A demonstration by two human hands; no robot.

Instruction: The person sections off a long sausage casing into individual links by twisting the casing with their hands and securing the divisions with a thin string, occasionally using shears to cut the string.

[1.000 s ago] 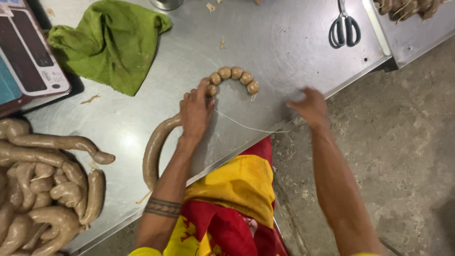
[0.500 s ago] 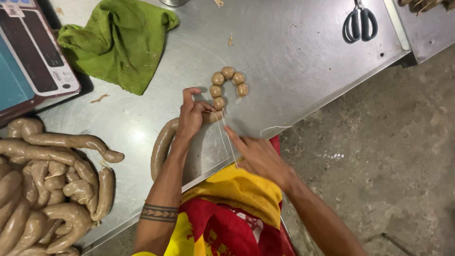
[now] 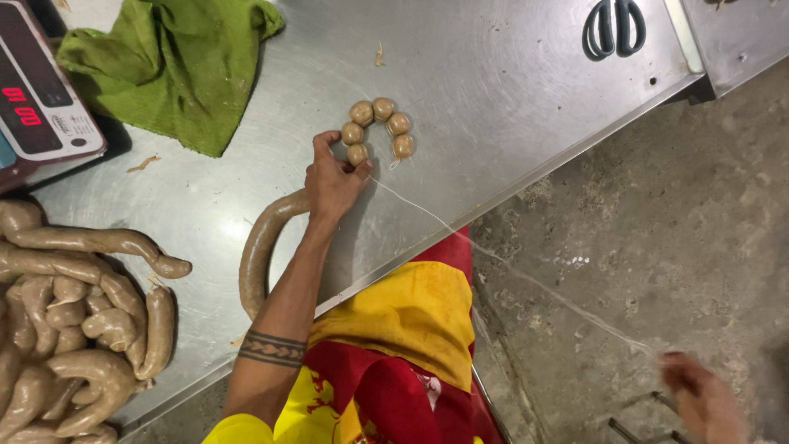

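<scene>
- Two hands are in view. The left hand [image 3: 333, 182] rests on the steel table [image 3: 509, 107], its fingers closed in a pinch on the sausage casing at the point where the tied section begins.
- The tied links [image 3: 378, 128], five small round balls, form an arch just beyond the left fingertips; the nearest ball touches the thumb side of the hand.
- The untied sausage [image 3: 261, 256] runs from under the left palm back toward the table's near edge in a curve, passing beside the left forearm, which carries a dark band tattoo.
- The left forearm extends straight from the body across the table edge, wrist slightly bent down onto the work.
- A thin white string [image 3: 460, 238] leaves the pinch point, crosses the table edge and stretches taut out over the concrete floor [image 3: 657, 230] to the right hand [image 3: 699, 399].
- The right hand is held far out to the side and low, well apart from the table. It is motion-blurred; whether its fingers are closed on the string cannot be told.
- A heap of filled sausages [image 3: 66, 329] lies on the table to the left of the left arm.
- A green cloth [image 3: 173, 66] lies farther back, with a weighing scale [image 3: 37, 99] at the far left.
- Scissors [image 3: 615, 26] lie near the far right end of the table.
</scene>
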